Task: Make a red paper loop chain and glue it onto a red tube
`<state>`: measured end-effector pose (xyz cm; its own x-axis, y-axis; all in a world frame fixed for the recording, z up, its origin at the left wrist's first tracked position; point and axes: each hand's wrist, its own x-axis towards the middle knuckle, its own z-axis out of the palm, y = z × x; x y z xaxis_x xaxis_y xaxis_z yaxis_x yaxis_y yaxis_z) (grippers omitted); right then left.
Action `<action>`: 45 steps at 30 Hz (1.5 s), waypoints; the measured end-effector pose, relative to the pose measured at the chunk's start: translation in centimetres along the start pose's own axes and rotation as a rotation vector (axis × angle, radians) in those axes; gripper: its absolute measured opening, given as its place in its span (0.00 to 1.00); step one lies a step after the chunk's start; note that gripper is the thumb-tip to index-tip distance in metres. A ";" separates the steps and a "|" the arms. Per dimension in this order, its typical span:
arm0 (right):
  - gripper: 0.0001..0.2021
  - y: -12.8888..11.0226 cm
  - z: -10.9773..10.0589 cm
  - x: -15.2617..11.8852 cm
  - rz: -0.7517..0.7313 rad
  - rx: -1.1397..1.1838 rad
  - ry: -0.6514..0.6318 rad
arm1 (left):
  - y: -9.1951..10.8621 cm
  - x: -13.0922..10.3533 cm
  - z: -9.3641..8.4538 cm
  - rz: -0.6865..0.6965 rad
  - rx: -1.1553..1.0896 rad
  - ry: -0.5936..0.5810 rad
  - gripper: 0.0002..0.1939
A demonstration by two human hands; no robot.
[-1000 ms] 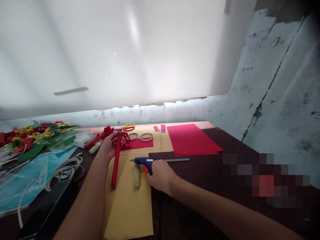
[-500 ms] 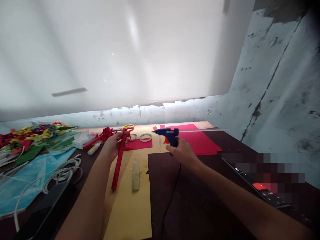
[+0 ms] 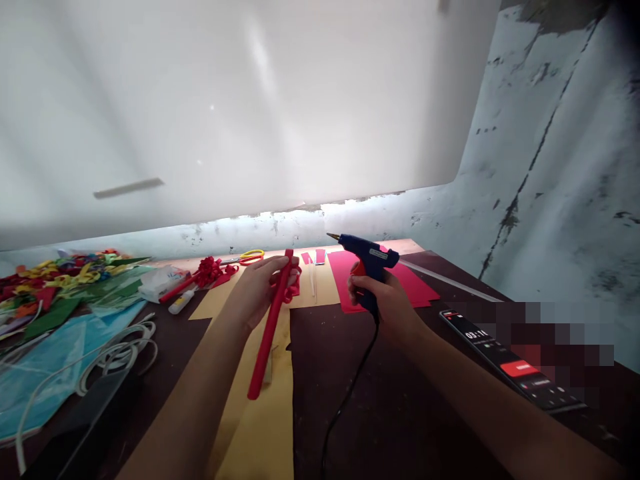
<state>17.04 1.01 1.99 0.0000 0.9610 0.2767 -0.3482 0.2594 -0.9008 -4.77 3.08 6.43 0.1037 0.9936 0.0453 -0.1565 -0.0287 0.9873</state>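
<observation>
My left hand [image 3: 257,287] is closed on a red paper tube [image 3: 270,333] near its upper end; the tube slants down over the yellow sheet [image 3: 260,437]. Curled red paper strips [image 3: 291,287] show beside its top, next to my fingers. In my right hand [image 3: 387,300] is a blue glue gun [image 3: 369,255], its nozzle pointing left and slightly up toward the tube, with a gap between them. A black cord hangs from its handle. The tube partly hides a small greenish strip [image 3: 269,370] on the yellow sheet.
Red sheets [image 3: 340,283] lie behind the glue gun. At the back left are yellow-handled scissors [image 3: 251,257], a red paper flower [image 3: 210,272] and a small glue bottle [image 3: 181,301]. Colourful scraps [image 3: 65,277] and white cable [image 3: 117,353] lie left, a phone [image 3: 505,360] right.
My left hand and the red tube have moved right. The glue gun has risen and shifted right, its nozzle now tilted upward. The phone screen is now lit with clearer figures.
</observation>
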 end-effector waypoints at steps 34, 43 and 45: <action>0.12 1.8 0.1 0.1 -0.065 0.048 0.118 | -2.9 -1.6 7.3 0.363 0.612 0.167 0.13; 0.10 1.0 0.6 -0.1 -0.018 0.140 0.103 | -1.2 -3.2 7.3 0.466 0.864 0.128 0.15; 0.10 0.9 0.6 -0.2 -0.013 0.143 0.105 | -1.0 -3.4 7.0 0.471 0.827 0.111 0.14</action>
<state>16.13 1.03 1.30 0.1005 0.9644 0.2447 -0.4773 0.2625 -0.8386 1.95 -1.00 6.36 0.1066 0.8638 0.4924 0.5894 -0.4537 0.6684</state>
